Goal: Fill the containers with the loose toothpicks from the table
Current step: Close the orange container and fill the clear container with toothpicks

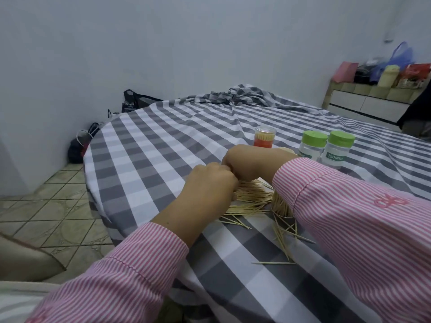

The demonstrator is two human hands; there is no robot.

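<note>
Gripping with curled fingers, knuckle to knuckle: left hand (pixel 211 183) and right hand (pixel 250 163) meeting just above the heap of pale, thin wooden toothpicks (pixel 253 199) on the desk (pixel 144 145). Probably pinching and squaring a small bundle between both grips so the sticks line up for loading, though any bundle is staying hidden behind the knuckles. Lying mostly in one dense heap under the hands, with strays (pixel 283 238) fanning out toward the near edge on the grey-and-white checked cloth. Partly hiding behind the right pink-striped sleeve (pixel 349 206), what looks like an open container packed with upright toothpicks (pixel 281 205), kept close, likely for a short carry. Standing further back, near but apart: a clear cylinder with an orange base (pixel 264 136), already holding sticks, and two clear jars with green lids (pixel 326 148) still on, waiting to be opened. Judging the task well short of done.
</note>
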